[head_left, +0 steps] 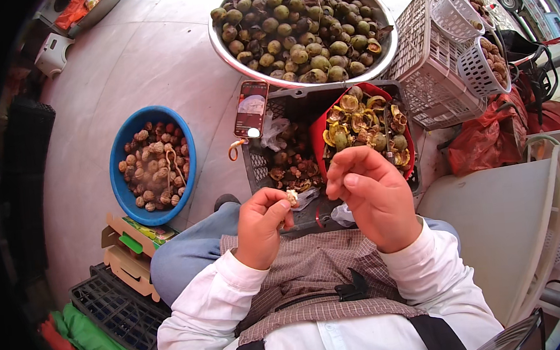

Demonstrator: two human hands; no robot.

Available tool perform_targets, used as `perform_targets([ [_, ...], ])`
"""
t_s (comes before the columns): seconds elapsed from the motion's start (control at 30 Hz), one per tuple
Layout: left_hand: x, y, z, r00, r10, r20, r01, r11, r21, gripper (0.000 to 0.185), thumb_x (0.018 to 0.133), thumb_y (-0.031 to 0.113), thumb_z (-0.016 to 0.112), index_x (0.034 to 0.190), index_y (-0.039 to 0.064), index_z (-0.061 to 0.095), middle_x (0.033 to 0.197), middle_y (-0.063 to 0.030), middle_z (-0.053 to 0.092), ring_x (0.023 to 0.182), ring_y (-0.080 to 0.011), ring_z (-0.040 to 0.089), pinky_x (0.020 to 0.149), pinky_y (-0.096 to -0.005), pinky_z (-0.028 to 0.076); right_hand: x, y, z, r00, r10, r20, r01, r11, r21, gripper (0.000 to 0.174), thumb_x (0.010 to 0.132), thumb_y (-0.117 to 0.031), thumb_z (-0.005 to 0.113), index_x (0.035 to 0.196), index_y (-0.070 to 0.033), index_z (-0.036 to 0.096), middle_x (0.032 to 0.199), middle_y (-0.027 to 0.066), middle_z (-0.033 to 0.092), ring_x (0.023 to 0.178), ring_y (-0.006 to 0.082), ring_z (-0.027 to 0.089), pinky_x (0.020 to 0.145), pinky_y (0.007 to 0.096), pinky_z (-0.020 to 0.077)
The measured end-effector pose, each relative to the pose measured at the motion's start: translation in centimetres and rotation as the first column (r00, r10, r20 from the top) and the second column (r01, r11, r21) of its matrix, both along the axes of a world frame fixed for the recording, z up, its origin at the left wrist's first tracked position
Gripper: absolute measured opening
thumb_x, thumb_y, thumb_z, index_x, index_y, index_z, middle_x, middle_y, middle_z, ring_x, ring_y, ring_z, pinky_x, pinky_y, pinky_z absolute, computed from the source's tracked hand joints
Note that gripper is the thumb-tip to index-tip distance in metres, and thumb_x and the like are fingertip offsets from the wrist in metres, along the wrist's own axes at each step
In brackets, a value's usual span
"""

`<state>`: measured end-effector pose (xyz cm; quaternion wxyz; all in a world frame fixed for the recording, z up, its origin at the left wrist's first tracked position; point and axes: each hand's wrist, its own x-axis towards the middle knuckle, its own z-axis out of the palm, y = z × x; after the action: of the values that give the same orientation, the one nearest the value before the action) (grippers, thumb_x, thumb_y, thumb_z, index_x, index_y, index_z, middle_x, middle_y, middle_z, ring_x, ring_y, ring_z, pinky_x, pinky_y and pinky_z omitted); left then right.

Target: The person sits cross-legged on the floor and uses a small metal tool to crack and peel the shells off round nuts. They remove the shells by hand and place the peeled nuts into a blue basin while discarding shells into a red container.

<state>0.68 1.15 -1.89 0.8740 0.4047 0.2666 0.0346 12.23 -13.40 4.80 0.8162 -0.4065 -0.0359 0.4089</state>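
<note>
My left hand (264, 225) pinches a small piece of pale walnut kernel (292, 197) between thumb and fingertips. To its right my right hand (373, 197) is raised with its fingers curled and the thumb near them; whether something small lies between them cannot be told. Both hands are over the near edge of a black plastic crate (255, 169). Inside the crate, a red container (318, 132) holds split green-yellow husks (352, 120) and whole fruits, and shell pieces (299, 166) lie to its left. A phone (252, 109) rests at the crate's far left corner.
A blue basin (116, 180) of shelled-looking brown walnuts (156, 170) stands on the floor at left. Beyond the crate is a large metal basin (218, 46) of green-husked walnuts (293, 26). Stacked crates (435, 79) with white baskets (471, 68) stand at right, near a pale panel (494, 207).
</note>
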Motion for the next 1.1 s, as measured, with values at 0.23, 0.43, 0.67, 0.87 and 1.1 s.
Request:
perform_targets([
  [0.23, -0.2, 0.0, 0.3, 0.997, -0.076, 0.011, 0.076, 0.997, -0.021, 0.012, 0.082, 0.010, 0.058, 0.091, 0.002, 0.056, 0.086, -0.0101, 0.061, 0.063, -0.0122, 0.053, 0.059, -0.0227, 0.043, -0.6, 0.4, -4.1, 0.986, 0.154, 0.065, -0.121, 0.927, -0.356, 0.021, 0.086, -0.004, 0.051, 0.107, -0.001, 0.053, 0.095, 0.0055, 0.059, 0.082, 0.0124, 0.056, 0.074, 0.0260, 0.0453],
  [0.43, -0.5, 0.1, 0.4, 0.997, -0.063, 0.038, 0.065, 0.996, -0.054, 0.014, 0.082, 0.011, 0.058, 0.092, 0.002, 0.056, 0.086, -0.0096, 0.061, 0.063, -0.0122, 0.053, 0.059, -0.0225, 0.043, -0.9, 1.2, -4.3, 0.966, 0.235, 0.107, -0.182, 0.915, -0.360, 0.020, 0.087, -0.007, 0.052, 0.106, -0.001, 0.054, 0.095, 0.0048, 0.059, 0.083, 0.0112, 0.057, 0.073, 0.0249, 0.0456],
  [0.67, -0.5, -0.1, 0.4, 0.996, -0.074, 0.039, 0.076, 0.997, -0.033, 0.013, 0.085, 0.013, 0.058, 0.092, 0.002, 0.056, 0.082, -0.0049, 0.061, 0.061, -0.0077, 0.051, 0.056, -0.0199, 0.040, -1.1, 0.8, -4.3, 0.956, 0.271, 0.110, -0.222, 0.918, -0.330, 0.019, 0.086, -0.007, 0.056, 0.104, -0.001, 0.055, 0.093, 0.0025, 0.060, 0.083, 0.0093, 0.057, 0.072, 0.0229, 0.0449],
  [0.87, -0.1, -0.2, 0.5, 0.995, -0.101, 0.020, 0.101, 0.995, -0.005, 0.014, 0.085, 0.013, 0.059, 0.093, 0.002, 0.056, 0.082, -0.0045, 0.061, 0.061, -0.0078, 0.051, 0.056, -0.0200, 0.041, -1.0, 0.7, -4.2, 0.967, 0.217, 0.131, -0.169, 0.937, -0.306, 0.018, 0.084, -0.006, 0.060, 0.100, 0.000, 0.055, 0.089, 0.0041, 0.061, 0.078, 0.0120, 0.059, 0.069, 0.0245, 0.0476],
  [1.1, -0.2, -0.2, 0.4, 0.992, -0.124, -0.010, 0.124, 0.992, -0.009, 0.016, 0.082, 0.012, 0.060, 0.095, 0.003, 0.055, 0.082, -0.0052, 0.061, 0.062, -0.0105, 0.053, 0.057, -0.0210, 0.040, -0.9, 0.7, -4.2, 0.975, 0.192, 0.108, -0.150, 0.939, -0.308, 0.019, 0.083, -0.007, 0.062, 0.100, 0.000, 0.056, 0.088, 0.0038, 0.061, 0.076, 0.0106, 0.058, 0.070, 0.0242, 0.0474],
])
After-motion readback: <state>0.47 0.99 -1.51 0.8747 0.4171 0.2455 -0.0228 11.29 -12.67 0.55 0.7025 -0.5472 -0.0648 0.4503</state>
